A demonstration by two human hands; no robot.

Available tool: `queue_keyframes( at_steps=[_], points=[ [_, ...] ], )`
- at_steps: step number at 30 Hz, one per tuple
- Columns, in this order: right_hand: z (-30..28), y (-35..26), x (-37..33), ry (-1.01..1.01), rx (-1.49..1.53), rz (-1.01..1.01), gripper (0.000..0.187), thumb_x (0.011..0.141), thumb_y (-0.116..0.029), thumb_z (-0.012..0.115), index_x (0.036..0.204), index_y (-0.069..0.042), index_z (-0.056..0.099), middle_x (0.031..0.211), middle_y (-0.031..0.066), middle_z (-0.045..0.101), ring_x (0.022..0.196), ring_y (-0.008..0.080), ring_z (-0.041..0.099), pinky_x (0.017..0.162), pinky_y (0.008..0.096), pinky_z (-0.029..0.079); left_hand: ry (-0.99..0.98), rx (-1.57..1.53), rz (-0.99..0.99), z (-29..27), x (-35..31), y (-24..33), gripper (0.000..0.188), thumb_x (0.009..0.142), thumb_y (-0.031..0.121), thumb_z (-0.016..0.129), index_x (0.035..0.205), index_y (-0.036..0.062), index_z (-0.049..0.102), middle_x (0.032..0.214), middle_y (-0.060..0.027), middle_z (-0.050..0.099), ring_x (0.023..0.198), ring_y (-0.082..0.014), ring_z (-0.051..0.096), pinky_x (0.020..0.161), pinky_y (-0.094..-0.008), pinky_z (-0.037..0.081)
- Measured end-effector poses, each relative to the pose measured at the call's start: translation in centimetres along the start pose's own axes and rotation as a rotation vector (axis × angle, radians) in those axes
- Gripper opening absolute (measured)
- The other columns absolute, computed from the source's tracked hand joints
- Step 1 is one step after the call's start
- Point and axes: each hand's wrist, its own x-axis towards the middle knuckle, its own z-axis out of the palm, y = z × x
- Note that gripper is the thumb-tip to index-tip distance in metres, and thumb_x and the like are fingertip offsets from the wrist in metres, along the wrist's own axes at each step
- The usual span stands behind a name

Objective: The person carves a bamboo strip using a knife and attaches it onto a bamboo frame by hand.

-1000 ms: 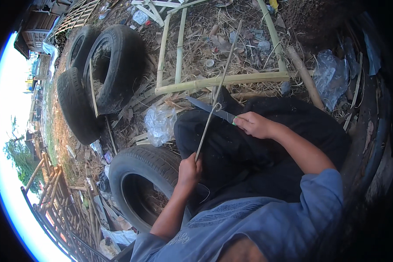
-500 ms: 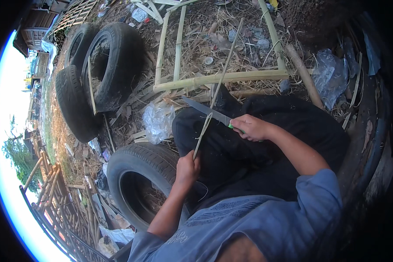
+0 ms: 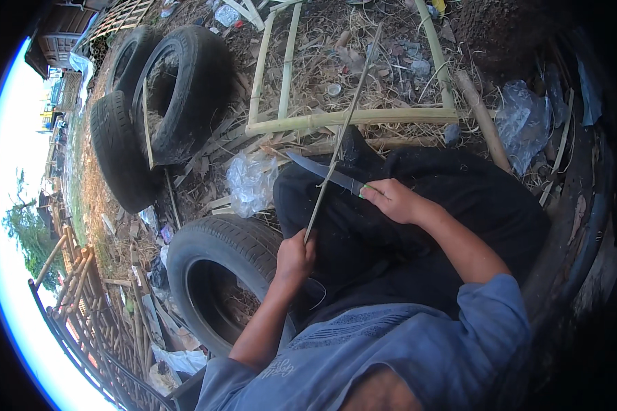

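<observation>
My left hand (image 3: 296,258) is closed round the lower end of a long thin bamboo strip (image 3: 350,115), which slants up and away to the right. In my right hand (image 3: 389,199) is a knife (image 3: 320,168) with a bit of green showing at its handle. Its blade points up and left and crosses the strip above my dark-trousered leg, seeming to touch it. The strip's far end reaches over a bamboo frame (image 3: 363,117) lying on the ground ahead of me.
One tyre (image 3: 243,248) lies close by my left arm, and several more tyres (image 3: 200,96) stand farther left. Clear plastic bags (image 3: 251,183) lie beside my knee and at the right. Bamboo shavings and litter cover the ground. A stack of bamboo poles (image 3: 82,288) is at far left.
The knife has stayed near the same stretch of the strip, its blade slightly shifted. A curled shaving visible on the strip earlier is now less distinct. The whole view has shifted slightly.
</observation>
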Motion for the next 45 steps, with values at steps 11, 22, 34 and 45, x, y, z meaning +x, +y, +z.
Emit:
queue_keyframes(
  at_steps=[11, 22, 34, 45],
  points=[
    [0.4, -1.1, -0.5, 0.012, -0.124, 0.089, 0.041, 0.097, -0.036, 0.048, 0.088, 0.001, 0.062, 0.073, 0.0251, 0.061, 0.073, 0.0430, 0.061, 0.067, 0.0447, 0.047, -0.338, 0.500, -0.019, -9.0, -2.1, 6.8, 0.063, 0.083, 0.058, 0.062, 0.109, 0.0015, 0.051, 0.096, -0.0223, 0.065, 0.091, -0.0364, 0.064, 0.078, -0.0434, 0.049],
    [0.4, -1.5, -0.5, 0.033, -0.217, 0.091, 0.043, 0.096, -0.041, 0.047, 0.087, -0.002, 0.063, 0.075, 0.0237, 0.064, 0.077, 0.0438, 0.062, 0.070, 0.0493, 0.049, -0.530, 0.747, -0.013, -6.5, 22.0, 17.5, 0.075, 0.081, 0.067, 0.055, 0.084, -0.0079, 0.065, 0.088, -0.0219, 0.067, 0.082, -0.0324, 0.069, 0.071, -0.0408, 0.055],
    [-0.1, -1.2, -0.2, -0.022, -0.168, 0.122, 0.042, 0.096, -0.041, 0.047, 0.090, -0.002, 0.063, 0.078, 0.0247, 0.064, 0.079, 0.0448, 0.062, 0.071, 0.0506, 0.050, -0.565, 0.011, -0.240, 2.2, 24.7, 13.8, 0.059, 0.087, 0.057, 0.056, 0.066, 0.0024, 0.052, 0.054, -0.0053, 0.050, 0.042, -0.0181, 0.052, 0.042, -0.0316, 0.048],
    [0.2, -3.9, -1.1, -0.034, -0.284, 0.081, 0.039, 0.095, -0.035, 0.050, 0.085, 0.002, 0.060, 0.077, 0.0273, 0.062, 0.079, 0.0466, 0.060, 0.069, 0.0482, 0.048, -0.409, -0.073, -0.060, -0.8, 18.5, 16.3, 0.059, 0.080, 0.054, 0.066, 0.066, -0.0027, 0.058, 0.056, -0.0074, 0.053, 0.045, -0.0179, 0.052, 0.042, -0.0326, 0.041]
  ],
)
